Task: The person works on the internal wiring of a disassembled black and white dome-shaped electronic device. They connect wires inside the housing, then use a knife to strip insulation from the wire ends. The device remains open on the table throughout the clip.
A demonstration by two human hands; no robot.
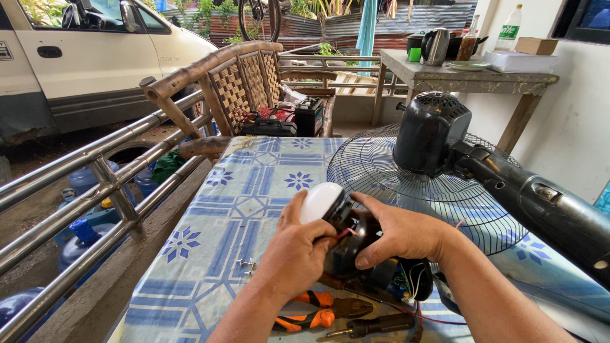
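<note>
Both hands on black part (352,244) with white dome (319,201), held just above worktop (216,209), near front edge. Left hand (298,248) clenched round part's left side, thumb up against dome. Right hand (400,234) grasping part from right, fingers (368,259) curled over top. Thin wires (410,282) trail from part. Orange pliers (314,310) and screwdriver (375,326) lie below hands. Small screws (246,262) left of left hand. Fan motor (429,132) and grille (381,168) lie behind.
</note>
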